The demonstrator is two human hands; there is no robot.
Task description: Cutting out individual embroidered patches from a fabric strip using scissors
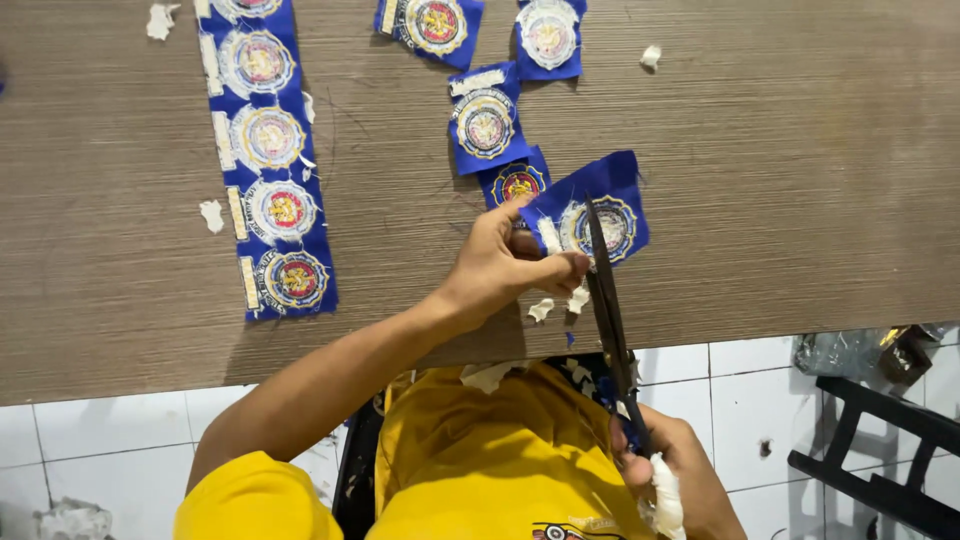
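Head view shows the left hand [497,262] pinching a blue embroidered patch [598,210] just above the near edge of the wooden table [800,200]. Black scissors [608,310], gripped at the handles by the right hand [680,470], run lengthwise away from the person, tips pointing up into the patch. A strip of uncut patches [268,150] lies well apart at left.

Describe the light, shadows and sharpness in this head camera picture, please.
Head view: even indoor light, no glare; the left hand casts a soft shadow on the brown wood-grain table; the long black scissors and the blue embroidered patch look sharp; the right hand at the bottom edge is slightly blurred.
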